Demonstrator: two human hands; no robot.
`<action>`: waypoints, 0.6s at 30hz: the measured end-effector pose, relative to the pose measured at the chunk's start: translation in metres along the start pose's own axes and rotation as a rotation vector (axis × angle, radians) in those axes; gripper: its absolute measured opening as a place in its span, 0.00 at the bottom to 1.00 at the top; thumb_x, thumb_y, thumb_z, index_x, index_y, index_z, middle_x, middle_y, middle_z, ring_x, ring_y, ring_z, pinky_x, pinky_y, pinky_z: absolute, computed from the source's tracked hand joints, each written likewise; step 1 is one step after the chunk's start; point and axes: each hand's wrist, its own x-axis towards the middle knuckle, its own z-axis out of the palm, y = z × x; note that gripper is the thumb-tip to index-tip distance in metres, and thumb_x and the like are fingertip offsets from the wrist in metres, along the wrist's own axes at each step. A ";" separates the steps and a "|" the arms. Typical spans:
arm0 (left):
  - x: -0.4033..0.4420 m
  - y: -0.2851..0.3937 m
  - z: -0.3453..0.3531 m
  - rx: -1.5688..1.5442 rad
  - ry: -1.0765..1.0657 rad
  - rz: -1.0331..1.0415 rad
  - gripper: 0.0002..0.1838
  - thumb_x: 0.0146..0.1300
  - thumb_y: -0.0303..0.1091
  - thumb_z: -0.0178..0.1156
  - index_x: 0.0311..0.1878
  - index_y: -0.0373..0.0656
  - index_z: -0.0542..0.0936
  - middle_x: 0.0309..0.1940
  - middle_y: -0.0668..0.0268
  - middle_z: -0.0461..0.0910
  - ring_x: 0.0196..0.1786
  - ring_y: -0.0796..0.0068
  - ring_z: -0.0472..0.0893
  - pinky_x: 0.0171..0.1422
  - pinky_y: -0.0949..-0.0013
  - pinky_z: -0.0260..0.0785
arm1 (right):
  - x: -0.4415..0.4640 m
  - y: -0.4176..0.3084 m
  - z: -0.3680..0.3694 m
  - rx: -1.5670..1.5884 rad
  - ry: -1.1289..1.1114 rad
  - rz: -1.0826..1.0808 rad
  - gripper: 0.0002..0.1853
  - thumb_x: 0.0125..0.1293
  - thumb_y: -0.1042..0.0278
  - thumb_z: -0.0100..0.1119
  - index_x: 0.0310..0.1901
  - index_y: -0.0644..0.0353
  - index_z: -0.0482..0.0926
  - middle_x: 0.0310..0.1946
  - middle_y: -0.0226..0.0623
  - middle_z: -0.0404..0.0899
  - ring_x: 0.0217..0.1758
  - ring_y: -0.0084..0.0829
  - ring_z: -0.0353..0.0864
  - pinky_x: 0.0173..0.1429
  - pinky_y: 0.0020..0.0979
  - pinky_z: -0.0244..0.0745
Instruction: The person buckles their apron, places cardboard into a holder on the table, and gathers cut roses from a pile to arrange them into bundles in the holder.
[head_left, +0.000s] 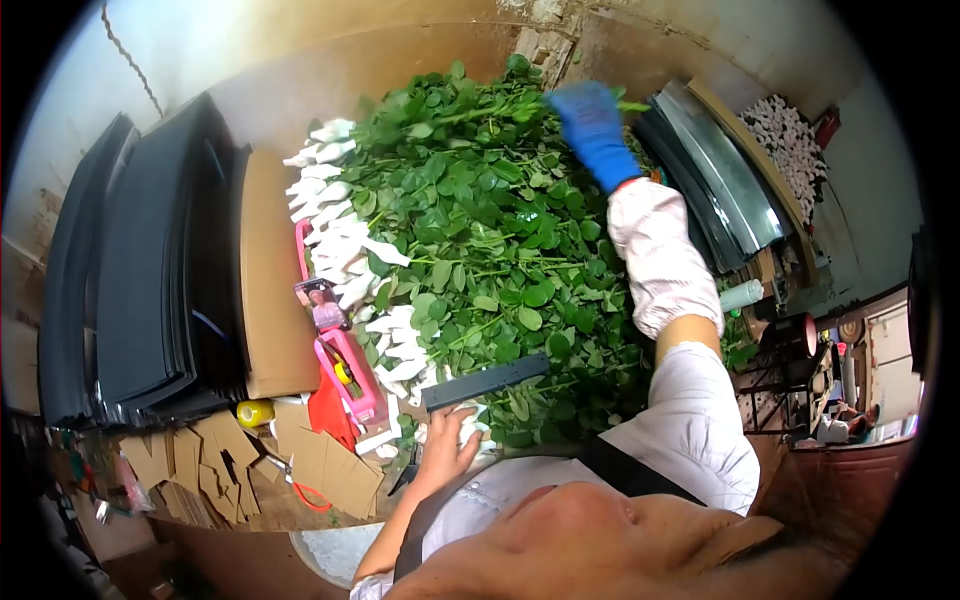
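Note:
My right hand (590, 130), in a blue glove and slightly blurred, is closed around a green stem at the top of a large pile of leafy stems (500, 220). White-wrapped flower heads (340, 240) line the pile's left side. Bare and low in the view, my left hand (447, 452) has its fingers curled around a white-wrapped flower head (470, 425). Just above those fingers, a dark grey bar (487, 382) lies across the leaves.
Stacks of dark sheets (160, 260) and a brown cardboard sheet (275, 270) stand left. A pink holder (350, 378) with a phone (321, 303), yellow tape (255, 413), cardboard pieces (335, 470) and orange-handled scissors (311, 497) lie nearer. Clear sheets (725, 165) and more wrapped flowers (785, 145) are right.

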 end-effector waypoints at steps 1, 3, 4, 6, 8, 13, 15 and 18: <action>0.001 0.002 -0.001 0.004 -0.002 -0.005 0.23 0.64 0.34 0.67 0.61 0.44 0.74 0.58 0.46 0.71 0.61 0.43 0.73 0.65 0.54 0.68 | -0.011 0.023 -0.016 0.062 0.212 -0.029 0.18 0.59 0.78 0.59 0.48 0.43 0.85 0.40 0.34 0.85 0.48 0.38 0.85 0.50 0.41 0.80; 0.001 0.003 -0.002 -0.010 -0.008 -0.016 0.22 0.64 0.34 0.67 0.59 0.43 0.75 0.56 0.47 0.73 0.60 0.44 0.75 0.62 0.55 0.70 | -0.050 0.071 -0.038 0.155 0.404 -0.072 0.19 0.54 0.79 0.61 0.47 0.45 0.85 0.41 0.36 0.85 0.49 0.40 0.84 0.52 0.43 0.79; 0.001 0.004 -0.001 -0.003 0.032 0.015 0.20 0.63 0.34 0.67 0.57 0.43 0.76 0.55 0.49 0.75 0.58 0.45 0.77 0.60 0.55 0.71 | -0.074 0.091 -0.046 0.187 0.383 -0.092 0.20 0.52 0.80 0.61 0.46 0.47 0.85 0.41 0.38 0.85 0.49 0.42 0.84 0.53 0.44 0.78; 0.001 0.008 -0.001 -0.072 0.062 -0.034 0.17 0.63 0.34 0.67 0.55 0.43 0.78 0.52 0.50 0.77 0.56 0.47 0.78 0.59 0.55 0.72 | -0.135 0.139 -0.008 0.376 0.284 -0.168 0.22 0.52 0.83 0.59 0.48 0.49 0.85 0.45 0.40 0.85 0.50 0.46 0.82 0.57 0.43 0.77; 0.002 0.001 0.007 -0.093 0.147 -0.036 0.11 0.65 0.32 0.64 0.50 0.43 0.81 0.48 0.52 0.80 0.53 0.48 0.80 0.57 0.57 0.73 | -0.205 0.144 -0.038 0.582 0.114 -0.119 0.25 0.51 0.86 0.56 0.50 0.50 0.85 0.48 0.41 0.85 0.52 0.49 0.82 0.60 0.43 0.76; 0.003 -0.027 0.033 -0.102 0.235 -0.049 0.12 0.65 0.31 0.62 0.51 0.42 0.79 0.45 0.52 0.81 0.49 0.49 0.82 0.52 0.57 0.74 | -0.353 0.138 -0.044 0.642 -0.076 -0.148 0.24 0.53 0.83 0.60 0.51 0.50 0.86 0.51 0.41 0.84 0.53 0.46 0.82 0.60 0.42 0.75; 0.003 -0.033 0.038 -0.128 0.240 -0.160 0.15 0.64 0.32 0.63 0.53 0.42 0.77 0.46 0.51 0.81 0.49 0.48 0.81 0.52 0.56 0.74 | -0.398 0.133 -0.021 0.582 -0.143 -0.156 0.25 0.54 0.80 0.62 0.55 0.48 0.84 0.56 0.42 0.81 0.57 0.44 0.80 0.61 0.43 0.75; 0.003 -0.020 0.029 -0.036 0.276 -0.066 0.19 0.65 0.30 0.63 0.59 0.42 0.76 0.46 0.58 0.82 0.49 0.60 0.83 0.53 0.64 0.75 | -0.415 0.090 -0.044 -0.063 -0.524 0.131 0.32 0.55 0.75 0.66 0.63 0.44 0.78 0.70 0.45 0.69 0.67 0.44 0.72 0.65 0.45 0.72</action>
